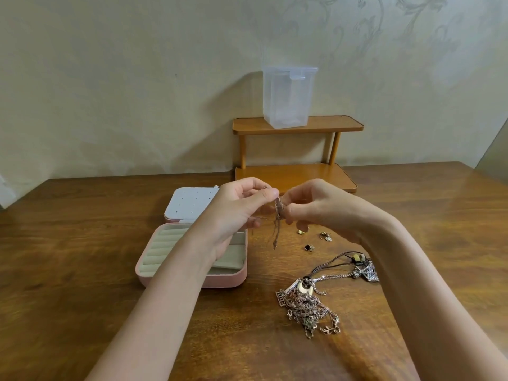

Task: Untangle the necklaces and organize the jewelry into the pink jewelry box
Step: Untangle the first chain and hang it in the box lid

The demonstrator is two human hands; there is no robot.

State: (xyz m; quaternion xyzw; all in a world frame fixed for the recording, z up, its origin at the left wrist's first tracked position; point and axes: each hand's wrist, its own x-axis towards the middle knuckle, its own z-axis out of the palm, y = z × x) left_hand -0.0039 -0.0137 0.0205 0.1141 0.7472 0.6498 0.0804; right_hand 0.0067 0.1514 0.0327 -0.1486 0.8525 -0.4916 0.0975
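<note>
Both hands work one chain above the table

The left hand [242, 204] and right hand [310, 204] pinch a thin chain [277, 218] between them, held up so its ends hang free to untwist (the tangled pile [308, 306] waits near right); the open box [192, 257] sits just left, within reach.

One view only: a wide-angle head-worn camera. It looks forward and downward from the person's position at the near edge of the brown wooden table [82, 270]. Both forearms enter from the bottom edge, close to the lens. The view faces the pale patterned wall [110, 92] behind the table. The two-tier wooden shelf [297, 125] stands farthest from the lens, just right of centre.
</note>
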